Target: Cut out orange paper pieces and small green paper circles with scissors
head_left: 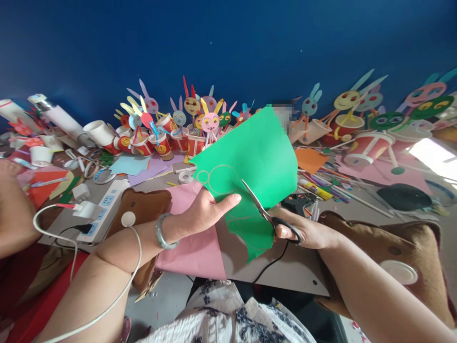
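Note:
My left hand [210, 209] grips a large sheet of green paper [264, 147] by its lower left edge, thumb on top and fingers hidden beneath. Round outlines are drawn on the sheet, one large and one small near its left corner. My right hand [293, 226] is closed on the black handles of a pair of scissors [260, 207]. Its blades lie across the green paper and point up and left. Below the blades the sheet has a curved, cut-looking edge and a hanging lower part. Pink paper [193, 233] lies on the table under my left hand.
Paper cups with rabbit-faced paper figures [210, 123] line the back by the blue wall. A white power strip [107, 209] with plugs and cables sits left. Brown plush cushions [389, 252] lie both sides. Pens and sticks [332, 183] are strewn right. Another person's arm [14, 205] shows far left.

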A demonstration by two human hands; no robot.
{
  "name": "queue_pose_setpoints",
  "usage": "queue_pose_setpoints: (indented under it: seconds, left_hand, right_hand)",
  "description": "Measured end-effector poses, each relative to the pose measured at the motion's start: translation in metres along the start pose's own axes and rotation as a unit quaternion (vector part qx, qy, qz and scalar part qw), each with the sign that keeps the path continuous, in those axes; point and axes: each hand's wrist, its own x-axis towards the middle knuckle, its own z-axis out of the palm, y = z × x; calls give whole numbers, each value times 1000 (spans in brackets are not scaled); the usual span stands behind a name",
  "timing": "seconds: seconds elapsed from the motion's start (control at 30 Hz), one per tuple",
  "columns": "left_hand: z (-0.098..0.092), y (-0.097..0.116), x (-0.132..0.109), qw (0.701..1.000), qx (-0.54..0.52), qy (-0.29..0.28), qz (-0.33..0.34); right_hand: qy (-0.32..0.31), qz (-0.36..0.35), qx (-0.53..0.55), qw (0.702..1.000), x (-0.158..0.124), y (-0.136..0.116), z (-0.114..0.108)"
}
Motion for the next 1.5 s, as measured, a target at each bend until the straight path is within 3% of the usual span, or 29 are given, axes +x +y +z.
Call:
queue_pose_setpoints:
  seconds: [0.4,0.8,1.0,1.23,1.5]
  left_hand:
    - [-2,-4,0,1000,-3,-7,5]
    - [-1,2,1,999,-25,-11,-35]
    - [0,2,0,999,-13,-3,-40]
    - [4,-3,-4,998,-33,-42,-44]
    - [5,-5,-4,998,-21,-35,-46]
  right_hand:
    - [-16,17,18,1000,-3,1,1]
    - [-17,23,0,1000,-3,0,2]
    - [15,7,-38,999,-1,7,4]
    - [-26,-8,15,1000,7,5,8]
    - [-24,20,59,998,8,1,15]
